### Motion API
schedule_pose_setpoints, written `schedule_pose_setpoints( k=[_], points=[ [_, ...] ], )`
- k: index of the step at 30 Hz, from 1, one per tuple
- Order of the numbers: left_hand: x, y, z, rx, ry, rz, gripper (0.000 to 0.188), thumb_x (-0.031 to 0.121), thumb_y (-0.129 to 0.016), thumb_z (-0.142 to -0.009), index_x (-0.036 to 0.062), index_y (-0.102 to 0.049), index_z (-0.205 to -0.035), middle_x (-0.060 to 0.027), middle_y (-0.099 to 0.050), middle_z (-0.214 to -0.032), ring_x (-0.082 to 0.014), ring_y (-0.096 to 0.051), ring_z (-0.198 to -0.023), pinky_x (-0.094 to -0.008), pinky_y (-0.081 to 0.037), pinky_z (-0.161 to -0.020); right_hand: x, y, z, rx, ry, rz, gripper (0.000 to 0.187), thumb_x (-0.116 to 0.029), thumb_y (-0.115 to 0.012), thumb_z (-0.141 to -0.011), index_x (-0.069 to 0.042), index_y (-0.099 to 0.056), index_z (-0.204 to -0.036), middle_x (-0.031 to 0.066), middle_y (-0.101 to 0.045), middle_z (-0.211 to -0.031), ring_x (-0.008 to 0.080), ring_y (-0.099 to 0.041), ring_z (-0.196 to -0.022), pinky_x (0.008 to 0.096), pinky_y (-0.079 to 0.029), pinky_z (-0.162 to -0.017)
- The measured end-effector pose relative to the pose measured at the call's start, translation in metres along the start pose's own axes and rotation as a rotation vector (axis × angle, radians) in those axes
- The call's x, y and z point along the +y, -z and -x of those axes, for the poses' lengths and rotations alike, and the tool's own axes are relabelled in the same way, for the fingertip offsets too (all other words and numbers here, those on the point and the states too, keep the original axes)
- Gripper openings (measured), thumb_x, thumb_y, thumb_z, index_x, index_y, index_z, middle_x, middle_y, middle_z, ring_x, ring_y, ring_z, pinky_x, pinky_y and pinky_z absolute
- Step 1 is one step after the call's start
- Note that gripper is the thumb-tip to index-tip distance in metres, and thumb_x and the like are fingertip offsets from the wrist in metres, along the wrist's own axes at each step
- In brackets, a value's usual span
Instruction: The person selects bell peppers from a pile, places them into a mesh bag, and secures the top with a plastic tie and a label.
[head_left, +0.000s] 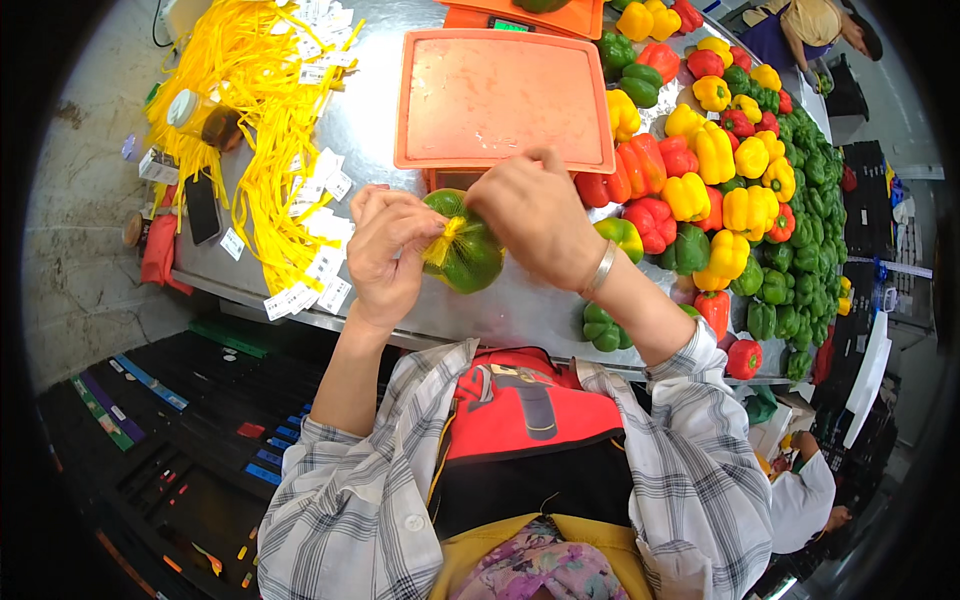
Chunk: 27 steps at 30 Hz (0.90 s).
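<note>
A green bell pepper (468, 265) sits in a thin yellow net bag (447, 232), held just above the near edge of the metal table. My left hand (388, 250) is closed, its thumb and fingers pinching the gathered, twisted part of the net. My right hand (535, 215), with a bracelet at the wrist, is curled against the upper right side of the netted pepper. Its fingertips are hidden, so what they grip does not show. Right behind both hands stands an orange tray (505, 100) with a bare, wet-looking bottom.
Yellow net bags (265, 150) with white tags lie heaped at the left, near a phone (202, 208) and a jar (190, 110). Red, yellow and green peppers (715, 155) cover the right side. One green pepper (604, 327) lies at the front edge. Another person (808, 30) stands far right.
</note>
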<state>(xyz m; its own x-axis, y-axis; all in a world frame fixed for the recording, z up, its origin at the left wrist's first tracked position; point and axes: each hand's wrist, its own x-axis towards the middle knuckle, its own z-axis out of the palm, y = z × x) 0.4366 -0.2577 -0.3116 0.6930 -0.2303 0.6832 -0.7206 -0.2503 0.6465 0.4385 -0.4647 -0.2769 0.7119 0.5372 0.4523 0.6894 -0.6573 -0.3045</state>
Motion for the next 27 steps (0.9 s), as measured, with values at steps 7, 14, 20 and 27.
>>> schedule_pose_setpoints(
  k=[7,14,20,27],
  points=[
    [0.004,-0.003,-0.001,0.008,-0.015,0.019,0.014,-0.001,-0.068,-0.079,0.0089,-0.064,-0.087,-0.0026,-0.066,-0.079,-0.0217,-0.059,-0.077,-0.0395,-0.035,-0.084,-0.017,0.013,-0.008,0.061,0.105,-0.001,0.021,-0.013,-0.064,-0.075,-0.015,-0.063,-0.096,-0.0008,-0.06,-0.089,0.0194,-0.058,-0.085,0.0399,-0.037,-0.09],
    [0.004,-0.005,-0.005,-0.018,-0.016,0.019,0.011,0.005,-0.07,-0.08,0.0106,-0.064,-0.087,-0.0009,-0.066,-0.08,-0.0211,-0.059,-0.079,-0.041,-0.035,-0.086,-0.017,-0.002,0.004,0.112,-0.231,-0.373,0.012,-0.01,-0.065,-0.08,-0.007,-0.062,-0.091,0.003,-0.061,-0.084,0.0204,-0.056,-0.082,0.0377,-0.039,-0.087],
    [0.002,-0.006,-0.008,-0.033,-0.021,0.031,0.009,0.007,-0.07,-0.08,0.0109,-0.065,-0.086,-0.0002,-0.066,-0.081,-0.0199,-0.06,-0.08,-0.0427,-0.035,-0.09,-0.03,-0.032,0.006,0.355,-0.685,-1.108,0.011,-0.011,-0.06,-0.091,0.0,-0.059,-0.093,0.0033,-0.06,-0.084,0.0111,-0.054,-0.078,0.0255,-0.044,-0.071],
    [0.007,-0.004,-0.013,-0.101,0.054,-0.005,0.01,0.008,-0.073,-0.078,0.0096,-0.063,-0.08,-0.0009,-0.065,-0.079,-0.0195,-0.059,-0.08,-0.041,-0.036,-0.087,-0.038,-0.045,-0.001,0.602,-0.695,-1.138,0.011,-0.01,-0.059,-0.092,0.001,-0.057,-0.092,0.0018,-0.057,-0.084,0.0076,-0.05,-0.075,0.0222,-0.043,-0.066]
  ],
)
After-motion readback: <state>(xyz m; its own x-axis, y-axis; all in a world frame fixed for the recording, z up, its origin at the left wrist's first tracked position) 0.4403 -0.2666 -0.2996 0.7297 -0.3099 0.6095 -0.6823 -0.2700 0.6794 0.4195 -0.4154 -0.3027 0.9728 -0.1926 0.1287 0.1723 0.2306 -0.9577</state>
